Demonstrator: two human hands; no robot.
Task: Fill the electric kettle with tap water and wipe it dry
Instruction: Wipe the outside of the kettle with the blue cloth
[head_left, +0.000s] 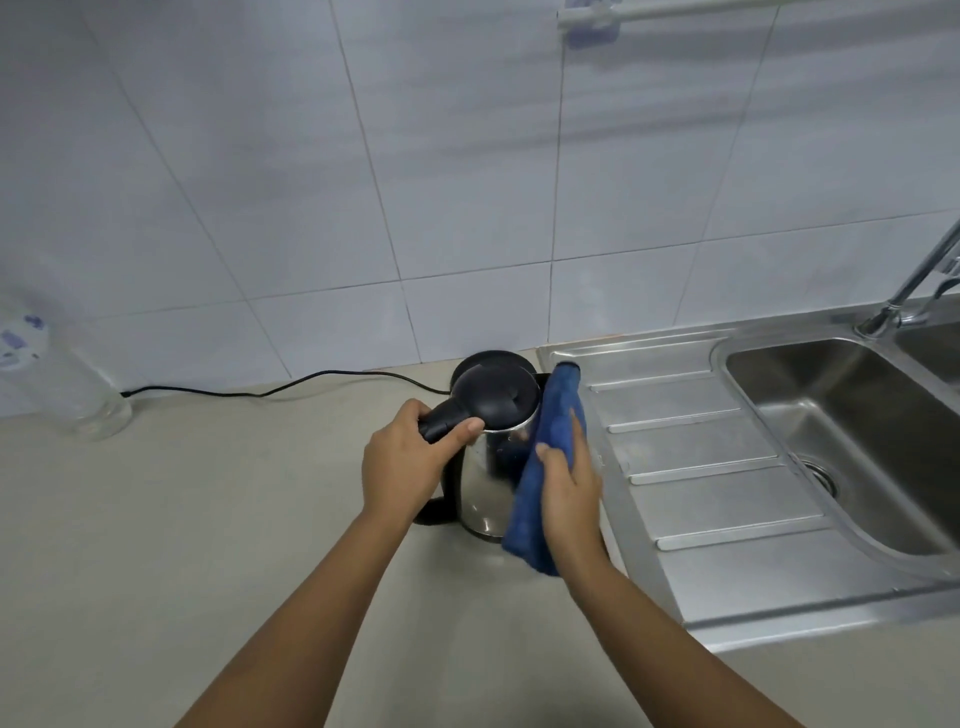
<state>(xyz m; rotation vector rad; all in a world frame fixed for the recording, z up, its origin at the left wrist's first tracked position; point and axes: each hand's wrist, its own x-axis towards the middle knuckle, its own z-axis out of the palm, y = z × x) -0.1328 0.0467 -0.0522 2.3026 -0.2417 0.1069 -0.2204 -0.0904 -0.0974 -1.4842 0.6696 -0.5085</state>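
Our left hand (402, 462) gripped the kettle (488, 467) by its handle, fingers closed, while our right hand (569, 491) pressed the blue cloth (550, 431) against its side, above the table (208, 519).

Kettle (483, 483) right flank: covered by the blue cloth (545, 467).
Kettle handle (447, 418): mostly wrapped by the left hand (402, 465).
Faucet (919, 280): spout cut off at the right edge.
Bottle (62, 384): blurred, label unreadable.
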